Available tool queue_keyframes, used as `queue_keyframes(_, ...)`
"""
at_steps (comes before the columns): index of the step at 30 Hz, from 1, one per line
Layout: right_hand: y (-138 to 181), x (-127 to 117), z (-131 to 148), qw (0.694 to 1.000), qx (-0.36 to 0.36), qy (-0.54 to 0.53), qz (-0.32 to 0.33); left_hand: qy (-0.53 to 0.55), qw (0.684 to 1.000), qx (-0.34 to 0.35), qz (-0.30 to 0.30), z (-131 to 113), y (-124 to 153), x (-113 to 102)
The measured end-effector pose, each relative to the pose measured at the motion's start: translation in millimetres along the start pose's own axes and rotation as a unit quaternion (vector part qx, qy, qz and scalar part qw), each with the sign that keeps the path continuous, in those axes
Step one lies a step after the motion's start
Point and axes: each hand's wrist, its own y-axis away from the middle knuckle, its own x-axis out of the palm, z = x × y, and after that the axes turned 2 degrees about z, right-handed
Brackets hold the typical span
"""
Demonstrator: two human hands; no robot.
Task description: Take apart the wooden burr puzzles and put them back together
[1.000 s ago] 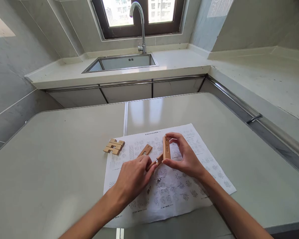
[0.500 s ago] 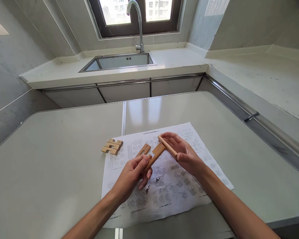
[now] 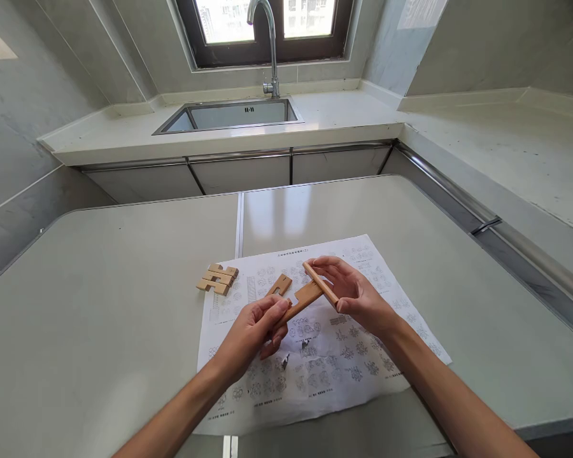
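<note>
My left hand (image 3: 260,327) pinches the near end of a notched wooden puzzle piece (image 3: 309,294). Between the thumb and fingers of my right hand (image 3: 351,286) is a second flat wooden puzzle piece (image 3: 321,285), seen nearly edge-on. The two pieces meet crosswise above the printed sheet; how far one sits inside the other is hidden. Just beyond my left fingers lies another slotted wooden piece (image 3: 281,284) on the sheet, partly covered by the hand. Several notched wooden blocks (image 3: 218,280) lie side by side at the sheet's upper left edge.
A creased, torn instruction sheet (image 3: 325,381) with small printed diagrams lies on the pale table (image 3: 100,305). Past the table's far edge, a white counter (image 3: 348,108) holds a steel sink (image 3: 241,114) and a tall faucet (image 3: 273,54) under a window.
The right-hand piece has tilted and moved slightly down against the left-hand piece, which now lies flatter. The camera view has shifted a little; both hands keep their grips.
</note>
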Motion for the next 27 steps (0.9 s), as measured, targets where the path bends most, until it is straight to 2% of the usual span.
queue_keyframes(6,0,0,-4,0.999,0.000,-0.011,0.044,-0.003,1.000,0.007,0.011,-2,0,-4)
queue_keyframes(17,1,0,-5,0.996,0.000,-0.062,0.071,-0.049,0.997,0.010,0.066,-4,4,-12)
queue_keyframes(27,5,0,-6,0.991,0.022,-0.103,0.082,-0.051,0.996,0.037,0.070,-4,8,-10)
